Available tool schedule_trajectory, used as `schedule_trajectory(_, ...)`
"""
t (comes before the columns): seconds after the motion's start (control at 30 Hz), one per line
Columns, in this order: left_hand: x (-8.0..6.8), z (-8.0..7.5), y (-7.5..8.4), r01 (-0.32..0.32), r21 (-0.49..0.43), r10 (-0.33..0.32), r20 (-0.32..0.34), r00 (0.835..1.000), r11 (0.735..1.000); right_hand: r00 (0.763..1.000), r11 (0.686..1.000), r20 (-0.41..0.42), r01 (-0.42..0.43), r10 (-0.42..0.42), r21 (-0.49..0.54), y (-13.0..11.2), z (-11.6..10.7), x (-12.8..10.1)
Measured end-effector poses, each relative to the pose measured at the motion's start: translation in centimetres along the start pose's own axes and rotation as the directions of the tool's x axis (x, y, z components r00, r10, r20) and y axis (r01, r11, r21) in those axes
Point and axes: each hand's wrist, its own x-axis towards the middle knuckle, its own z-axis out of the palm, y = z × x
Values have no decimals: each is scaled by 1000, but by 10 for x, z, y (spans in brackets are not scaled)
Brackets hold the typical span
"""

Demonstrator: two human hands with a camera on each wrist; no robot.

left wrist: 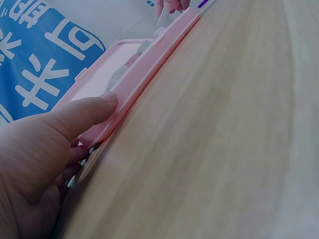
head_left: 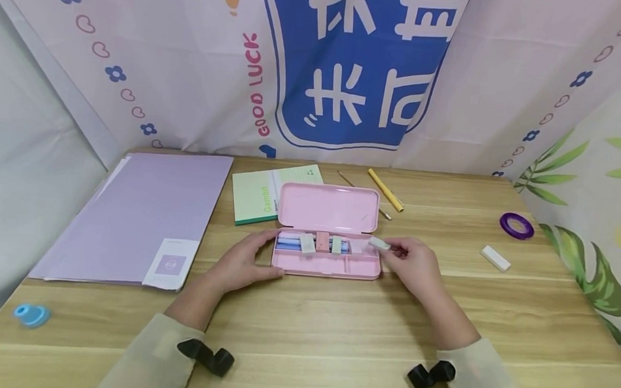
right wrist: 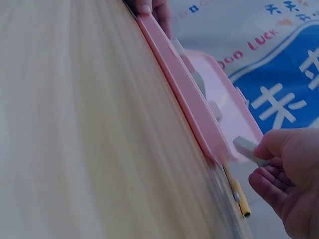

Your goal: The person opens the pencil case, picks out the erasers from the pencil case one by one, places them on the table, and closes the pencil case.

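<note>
A pink pencil case (head_left: pixel 327 266) lies on the table with its lid (head_left: pixel 328 208) raised. Blue pens (head_left: pixel 288 241) lie in its back compartment, with a pale eraser (head_left: pixel 307 243), a pink eraser (head_left: pixel 322 242) and a green eraser (head_left: pixel 336 244) across them. At the case's left end my left hand (head_left: pixel 242 262) grips it, thumb on the front wall (left wrist: pixel 130 94). Over the right end, my right hand (head_left: pixel 413 265) pinches a pale grey-green eraser (right wrist: pixel 247 149) between thumb and fingers, tilted above the case. A clear pinkish piece (head_left: pixel 357 247) sits in the case below it.
Behind the case lie a green notebook (head_left: pixel 252 193), a pencil (head_left: pixel 346 178) and a yellow pen (head_left: pixel 385 190). To the right are a white eraser (head_left: pixel 496 259) and a purple tape ring (head_left: pixel 516 226). A purple folder (head_left: pixel 149 208) and a blue cap-like piece (head_left: pixel 32 315) lie left.
</note>
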Motion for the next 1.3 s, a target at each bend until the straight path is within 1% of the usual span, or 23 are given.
schedule_trajectory(0.1,0,0,0,8,5,-8,0,1000,1000,999,999,-25,-28,28,30,11,-12,-1)
schedule_trajectory(0.2,0,-1,0,15,7,-15,3,1000,1000,996,995,-49,-75,78,64,28,-26,-4)
schedule_trajectory(0.3,1,0,-1,12,6,-12,5,1000,1000,989,992,-89,-114,119,62,48,-43,-8)
schedule_trajectory(0.5,2,0,0,14,6,-14,6,1000,1000,970,983,-165,-182,178,-6,91,-78,-16)
schedule_trajectory(0.6,1,0,0,14,3,-14,7,1000,1000,961,973,-174,-226,215,-44,107,-92,-22)
schedule_trajectory(0.7,1,0,0,14,1,-14,5,1000,1000,955,960,-158,-268,253,-80,120,-102,-26)
schedule_trajectory(0.8,1,0,0,10,2,-10,3,1000,1000,954,951,-134,-285,269,-117,129,-108,-29)
schedule_trajectory(0.93,1,0,0,-7,-1,7,-3,1000,1000,959,948,-111,-277,262,-156,134,-109,-29)
schedule_trajectory(1.13,0,0,1,-34,-9,34,-6,999,999,957,944,-87,-287,276,-164,136,-108,-28)
schedule_trajectory(1.3,0,0,1,-25,-13,25,2,1000,1000,952,944,-89,-304,294,-132,134,-108,-29)
